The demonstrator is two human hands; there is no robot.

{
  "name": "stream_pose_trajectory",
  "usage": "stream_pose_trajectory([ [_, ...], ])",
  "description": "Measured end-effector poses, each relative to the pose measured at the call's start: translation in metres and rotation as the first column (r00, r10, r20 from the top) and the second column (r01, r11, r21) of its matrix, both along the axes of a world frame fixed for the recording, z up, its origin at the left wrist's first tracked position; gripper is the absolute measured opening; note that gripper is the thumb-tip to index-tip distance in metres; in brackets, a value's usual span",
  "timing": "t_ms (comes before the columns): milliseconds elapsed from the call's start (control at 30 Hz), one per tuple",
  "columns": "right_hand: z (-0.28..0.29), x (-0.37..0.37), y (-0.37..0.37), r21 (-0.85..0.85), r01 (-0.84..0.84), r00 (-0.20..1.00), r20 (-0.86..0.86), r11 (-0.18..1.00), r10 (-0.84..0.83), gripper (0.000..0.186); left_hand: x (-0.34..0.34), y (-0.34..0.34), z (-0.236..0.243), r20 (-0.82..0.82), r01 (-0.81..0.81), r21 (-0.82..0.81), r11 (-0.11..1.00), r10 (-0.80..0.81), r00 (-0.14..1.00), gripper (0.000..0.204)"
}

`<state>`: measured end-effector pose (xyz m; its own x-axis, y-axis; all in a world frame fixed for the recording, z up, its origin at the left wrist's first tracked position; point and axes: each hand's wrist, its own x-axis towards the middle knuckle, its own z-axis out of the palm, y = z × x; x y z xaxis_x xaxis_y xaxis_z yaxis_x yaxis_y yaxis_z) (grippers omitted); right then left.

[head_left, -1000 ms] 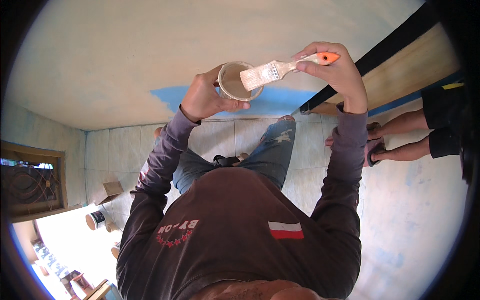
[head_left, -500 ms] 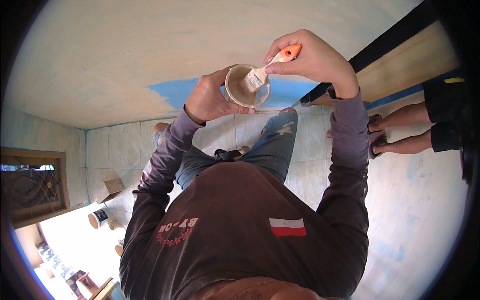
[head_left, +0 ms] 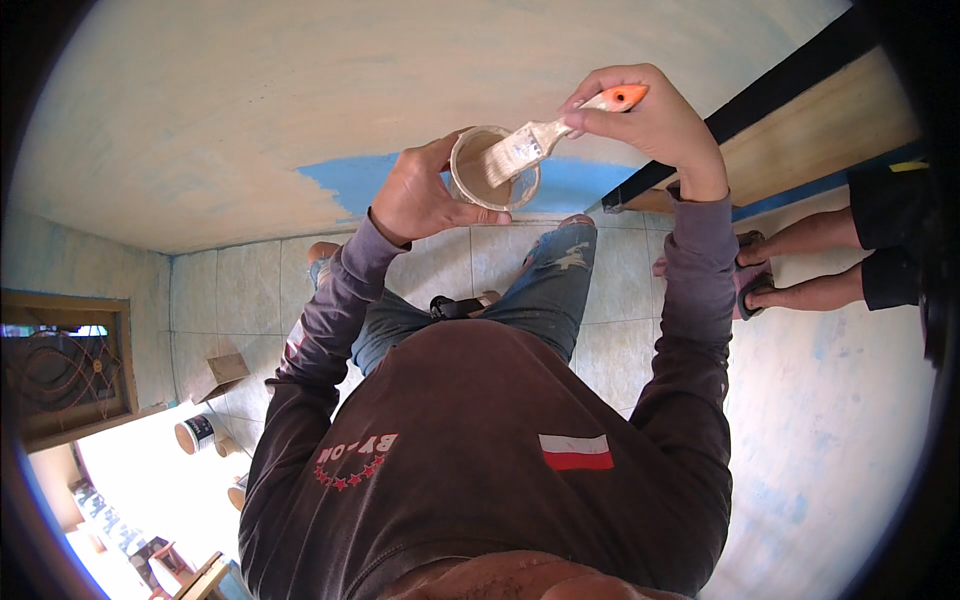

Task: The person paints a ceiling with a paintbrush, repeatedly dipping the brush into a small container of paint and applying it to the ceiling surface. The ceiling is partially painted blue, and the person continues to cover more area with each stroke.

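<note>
My left hand grips a small round cup of pale paint, held out in front of a cream wall. My right hand holds a flat paintbrush with an orange handle. Its pale bristles dip into the cup's mouth. Behind the cup, a blue painted patch runs along the base of the wall.
Another person's bare legs and sandalled feet stand at the right on the tiled floor. A black and wooden frame rises at upper right. A cardboard box and paint cans sit at lower left by a grilled window.
The brush went from resting across the cup's rim to dipping inside it. My right hand has drawn back to the right, with the bristles still in the cup.
</note>
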<state>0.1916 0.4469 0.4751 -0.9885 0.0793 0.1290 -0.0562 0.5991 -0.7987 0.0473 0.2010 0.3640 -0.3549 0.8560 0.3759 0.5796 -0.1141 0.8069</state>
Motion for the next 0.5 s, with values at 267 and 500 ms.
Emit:
stream_pose_trajectory([
  [267,-0.027,0.011,0.016,-0.176,0.070,0.997,0.024,0.982,-0.067,0.021,0.003,-0.001,0.004,-0.020,0.010,0.006,1.000,-0.010,1.000,0.085],
  [500,-0.017,0.003,-0.015,-0.049,-0.051,0.994,0.097,0.998,0.055,0.023,0.013,-0.001,-0.001,-0.029,0.035,-0.014,0.999,-0.036,0.999,0.087],
])
